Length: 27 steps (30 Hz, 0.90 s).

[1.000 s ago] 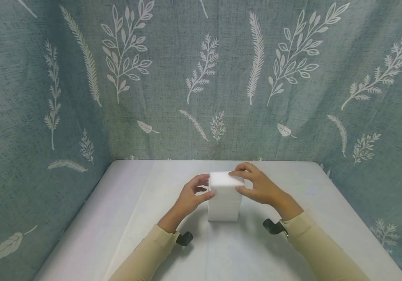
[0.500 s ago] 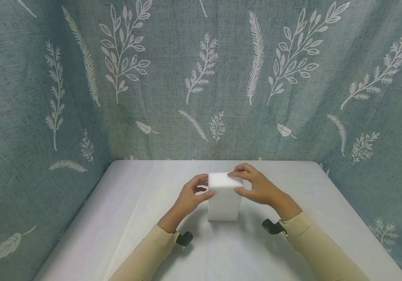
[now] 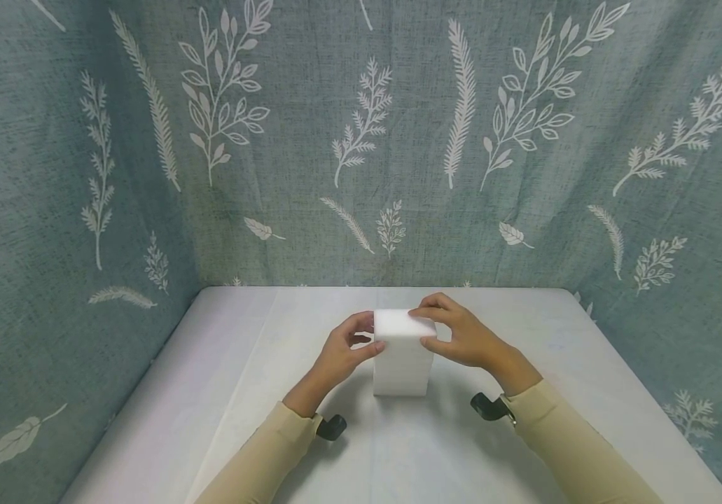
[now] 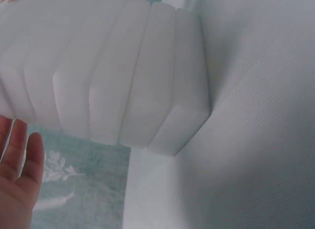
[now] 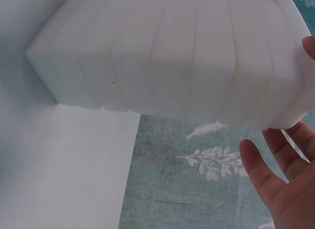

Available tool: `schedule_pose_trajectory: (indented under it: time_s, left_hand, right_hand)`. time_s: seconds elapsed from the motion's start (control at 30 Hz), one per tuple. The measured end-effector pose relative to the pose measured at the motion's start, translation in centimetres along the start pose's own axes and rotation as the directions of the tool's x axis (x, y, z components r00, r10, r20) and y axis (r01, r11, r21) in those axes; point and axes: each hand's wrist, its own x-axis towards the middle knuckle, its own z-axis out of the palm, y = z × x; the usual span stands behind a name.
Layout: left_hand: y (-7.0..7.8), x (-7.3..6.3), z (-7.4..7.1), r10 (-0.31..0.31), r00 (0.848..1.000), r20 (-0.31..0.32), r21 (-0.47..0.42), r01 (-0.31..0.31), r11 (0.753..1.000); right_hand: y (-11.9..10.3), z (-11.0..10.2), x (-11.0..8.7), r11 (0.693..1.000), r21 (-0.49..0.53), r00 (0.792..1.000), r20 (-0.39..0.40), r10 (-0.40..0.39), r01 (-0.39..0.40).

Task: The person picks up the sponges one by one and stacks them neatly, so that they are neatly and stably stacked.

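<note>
A neat upright stack of white foam sponge blocks [image 3: 401, 367] stands on the white table, several layers high with thin seams between them. My left hand [image 3: 340, 353] holds the stack's upper left side, thumb on the front face and fingers round towards the back. On the upper right, my right hand [image 3: 468, 334] grips the topmost sponge [image 5: 288, 66], its thumb at the front corner and a finger across the top. The left wrist view shows the layered side of the stack [image 4: 113, 76], with fingertips [image 4: 35, 145] close to its far edge.
The white table [image 3: 260, 448] stretches to both sides and in front of the stack. Behind it and at the sides hangs a green-blue curtain [image 3: 310, 238] with white leaf prints. Dark wrist cameras [image 3: 489, 407] stick out from the sleeve cuffs.
Almost nothing differs. Both hands stay at the top of the stack, with only a very slight shift of the upper sponge and right hand to the left.
</note>
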Motion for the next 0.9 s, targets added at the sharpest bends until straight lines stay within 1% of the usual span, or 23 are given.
schedule_pose_trajectory:
  time_s: [0.33,0.6,0.8,0.9]
  left_hand:
    - [0.3,0.0,0.0,0.003,1.000,-0.008,0.022,-0.003,1.000]
    - [0.6,0.0,0.2,0.003,1.000,0.016,0.011,-0.003,1.000]
    - [0.4,0.3,0.3,-0.011,1.000,0.025,0.002,0.011,1.000]
    - [0.3,0.3,0.4,-0.011,1.000,0.019,-0.007,0.012,1.000]
  right_hand:
    - [0.1,-0.1,0.0,0.999,0.039,0.999,0.049,-0.005,0.003]
    - [0.1,-1.0,0.1,1.000,0.018,0.996,0.093,-0.013,0.011]
    - [0.0,-1.2,-0.1,0.999,0.030,0.995,0.100,0.010,-0.013]
    - [0.1,-1.1,-0.2,0.999,0.041,0.995,0.096,0.021,-0.025]
